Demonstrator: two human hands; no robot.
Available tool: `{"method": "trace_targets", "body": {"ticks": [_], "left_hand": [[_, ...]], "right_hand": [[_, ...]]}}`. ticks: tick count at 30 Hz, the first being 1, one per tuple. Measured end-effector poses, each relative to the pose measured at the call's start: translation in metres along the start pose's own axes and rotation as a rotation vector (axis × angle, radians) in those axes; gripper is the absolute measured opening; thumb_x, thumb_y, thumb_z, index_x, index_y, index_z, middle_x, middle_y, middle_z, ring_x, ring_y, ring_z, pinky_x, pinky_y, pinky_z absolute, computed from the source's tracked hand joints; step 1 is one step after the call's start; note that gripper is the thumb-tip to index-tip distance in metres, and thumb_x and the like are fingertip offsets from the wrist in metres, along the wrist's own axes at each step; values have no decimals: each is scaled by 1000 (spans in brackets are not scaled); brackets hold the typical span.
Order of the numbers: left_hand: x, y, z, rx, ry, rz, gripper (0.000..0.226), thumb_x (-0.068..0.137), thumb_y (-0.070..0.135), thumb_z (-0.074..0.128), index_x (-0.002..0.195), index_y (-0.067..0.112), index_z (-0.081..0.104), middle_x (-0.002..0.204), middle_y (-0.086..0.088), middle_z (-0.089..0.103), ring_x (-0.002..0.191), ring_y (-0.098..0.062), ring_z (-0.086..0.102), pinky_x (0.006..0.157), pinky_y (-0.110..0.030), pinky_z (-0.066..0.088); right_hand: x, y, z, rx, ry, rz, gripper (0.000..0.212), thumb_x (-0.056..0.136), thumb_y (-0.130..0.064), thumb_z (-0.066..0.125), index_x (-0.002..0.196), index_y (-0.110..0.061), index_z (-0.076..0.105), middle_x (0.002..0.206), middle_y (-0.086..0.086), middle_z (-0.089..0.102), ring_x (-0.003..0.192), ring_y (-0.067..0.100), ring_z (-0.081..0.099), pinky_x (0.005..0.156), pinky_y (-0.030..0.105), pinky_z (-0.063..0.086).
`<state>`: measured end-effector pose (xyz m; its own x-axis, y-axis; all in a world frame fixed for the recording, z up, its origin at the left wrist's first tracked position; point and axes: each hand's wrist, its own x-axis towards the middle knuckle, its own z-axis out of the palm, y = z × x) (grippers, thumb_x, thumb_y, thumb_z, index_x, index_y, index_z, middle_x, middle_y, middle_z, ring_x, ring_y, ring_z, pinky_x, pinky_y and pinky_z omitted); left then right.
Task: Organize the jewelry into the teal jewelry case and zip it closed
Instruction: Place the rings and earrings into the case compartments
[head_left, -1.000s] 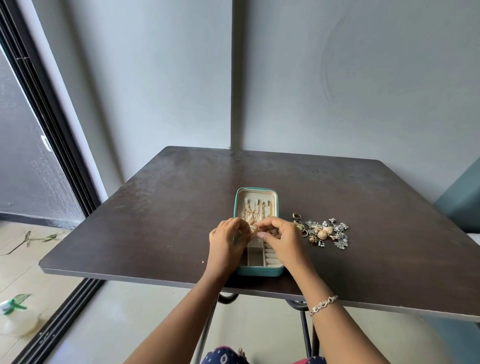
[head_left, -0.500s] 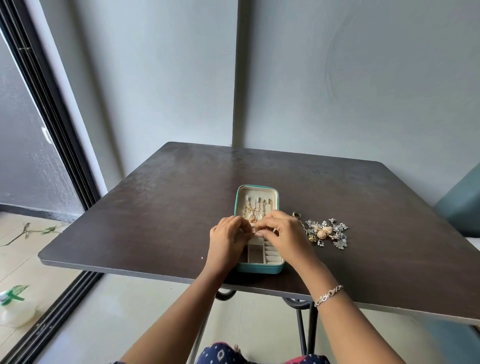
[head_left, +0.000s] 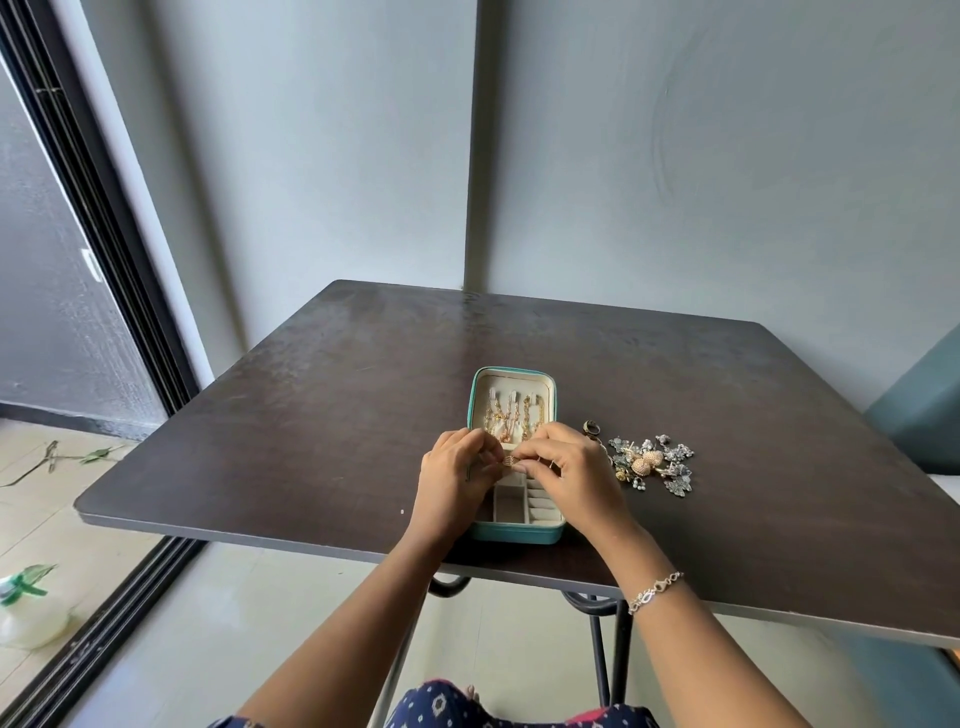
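Gold piece (head_left: 510, 461) is pinched by left hand (head_left: 454, 480) and right hand (head_left: 571, 473) over the open teal jewelry case (head_left: 514, 532), near the table's (head_left: 311, 415) front edge. It should be seated in one compartment, clear of the chains (head_left: 511, 415).

One wide-angle view from the person's head faces forward and down across the table (head_left: 332, 415) toward the wall (head_left: 701, 182), close above the left hand (head_left: 457, 480) and right hand (head_left: 579, 480).

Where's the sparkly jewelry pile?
In the head view, the loose silver-and-gold jewelry pile lies on the dark table, right of the open teal jewelry case, beside the right hand.
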<state>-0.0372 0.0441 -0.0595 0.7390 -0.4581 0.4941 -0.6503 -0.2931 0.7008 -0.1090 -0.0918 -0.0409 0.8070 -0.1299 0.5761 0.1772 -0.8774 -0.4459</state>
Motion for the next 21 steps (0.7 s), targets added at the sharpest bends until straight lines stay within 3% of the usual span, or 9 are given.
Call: {"method": "trace_targets", "body": {"ticks": [4, 16, 21], "left_hand": [[0, 0, 0, 6, 5, 8, 9, 77, 12, 70, 80, 8, 63, 89, -2, 66, 90, -18, 52, 75, -35, 44], [1, -1, 1, 40, 9, 14, 11, 77, 13, 71, 83, 5, 66, 95, -6, 67, 94, -19, 53, 75, -26, 42], [2, -4, 2, 54, 9, -14, 23, 73, 21, 75, 91, 11, 64, 102, 1, 57, 103, -14, 41, 85, -29, 38]], "right_hand": [[-1, 1, 1, -16, -9, -11, 11, 71, -11, 73, 82, -10, 72, 76, 3, 64, 71, 10, 56, 66, 19, 45], [-1, 3, 2, -9, 3, -15, 14, 69, -9, 76, 82, -13, 73, 76, 1, 62, 71, 6, 52, 67, 17, 41], [0, 6, 2, 46, 49, 11, 13, 69, -8, 76, 80, -12, 73, 77, 1, 62, 74, 12, 55, 66, 21, 45]]}}
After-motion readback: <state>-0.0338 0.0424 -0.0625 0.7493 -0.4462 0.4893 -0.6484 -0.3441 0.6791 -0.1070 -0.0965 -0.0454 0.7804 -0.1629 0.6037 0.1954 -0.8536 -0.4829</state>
